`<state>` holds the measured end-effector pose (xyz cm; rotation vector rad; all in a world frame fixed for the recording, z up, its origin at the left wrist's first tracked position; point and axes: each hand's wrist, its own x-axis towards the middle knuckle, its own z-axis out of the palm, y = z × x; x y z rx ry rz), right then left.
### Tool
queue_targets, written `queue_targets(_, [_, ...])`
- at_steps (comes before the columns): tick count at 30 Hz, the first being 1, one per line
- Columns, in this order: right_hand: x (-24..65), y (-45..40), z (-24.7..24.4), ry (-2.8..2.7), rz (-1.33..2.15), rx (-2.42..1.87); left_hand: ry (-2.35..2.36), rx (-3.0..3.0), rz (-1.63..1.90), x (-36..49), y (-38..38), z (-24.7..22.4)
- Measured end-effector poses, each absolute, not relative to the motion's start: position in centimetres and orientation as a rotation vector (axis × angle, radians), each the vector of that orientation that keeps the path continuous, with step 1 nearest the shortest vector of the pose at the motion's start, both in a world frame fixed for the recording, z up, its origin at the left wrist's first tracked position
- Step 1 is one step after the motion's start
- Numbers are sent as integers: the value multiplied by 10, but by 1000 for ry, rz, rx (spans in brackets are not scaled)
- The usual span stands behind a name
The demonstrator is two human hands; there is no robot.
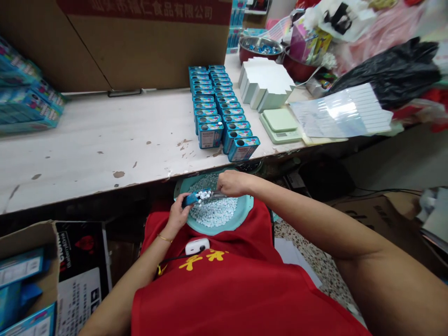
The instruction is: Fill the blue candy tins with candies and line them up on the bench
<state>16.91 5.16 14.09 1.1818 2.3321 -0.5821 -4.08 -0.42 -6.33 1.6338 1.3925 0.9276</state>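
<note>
My left hand (178, 213) grips a small blue tin (190, 199), tilted over a teal basin (249, 205) on my lap. White pellets (215, 212) fill much of the basin. My right hand (231, 183) is closed around the handle of a small scoop (217, 194), which looks clear or metallic. White pellets lie between the scoop and the tin's mouth. The scoop's exact shape is partly hidden by them and by my fingers. On the table ahead, two rows of similar blue tins (210, 133) stand upright.
Right of the tins are a stack of white cards (268, 79), a pale green scale (282, 126) and plastic sheets (345, 112). A metal bowl (262, 46) holds blue wrapped pieces. A large carton (150, 51) stands behind; an open box (52, 252) is at lower left. The table edge overhangs the basin.
</note>
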Motion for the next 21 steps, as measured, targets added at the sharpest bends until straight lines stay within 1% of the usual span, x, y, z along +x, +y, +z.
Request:
queue_targets(3, [188, 48, 142, 2412, -656, 1198, 1389, 1634, 955, -46, -3, -63])
queue_targets(5, [212, 42, 132, 2438, -800, 1257, 1402, 1617, 968, -50, -2, -62])
queue_targets(7, [236, 37, 110, 2394, -1027, 1361, 1423, 1588, 977, -56, -2, -62])
queue_targets(9, [252, 32, 77, 2295, -1212, 1484, 1445, 1560, 992, -60, -3, -61])
queue_targets(10, [254, 30, 57, 2250, -1218, 1543, 1452, 1551, 994, -62, -4, -61])
queue_targets(11, [253, 28, 36, 2217, -1143, 1603, 1460, 1545, 995, -63, -5, -61])
queue_targets(13, [238, 23, -4, 2176, -867, 1701, 1479, 1538, 989, -65, -7, -61])
queue_targets(15, [213, 16, -37, 2152, -722, 1725, 1505, 1521, 986, -66, -9, -61])
queue_targets(18, [182, 3, -66, 2183, -758, 1641, 1520, 1466, 995, -64, -11, -63])
queue_targets(21, [175, -4, -78, 2218, -854, 1538, 1520, 1398, 1020, -62, -11, -65])
